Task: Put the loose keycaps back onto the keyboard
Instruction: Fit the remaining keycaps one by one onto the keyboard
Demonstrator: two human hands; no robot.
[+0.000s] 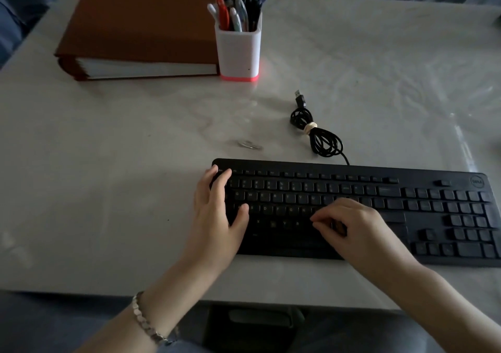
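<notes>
The keyboard [393, 203] lies near the tabletop's [108, 162] front edge. The left hand [217, 211] lies flat on its left end, grip released, likely steadying it. The right hand [355, 225] curls over the lower letter rows; whether its grip pinches a keycap, I cannot tell.

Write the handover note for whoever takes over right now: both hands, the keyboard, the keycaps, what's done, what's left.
Left hand: open, flat on the left end of the keyboard, steadying it.
Right hand: fingers curled, tips on the lower letter rows; a keycap in them cannot be made out.
Keyboard near the front edge of the table; its cable coiled behind it, unplugged.
Done: no loose keycaps visible on the table.
Left: too dark to see any empty sockets; check under the right hand.
</notes>
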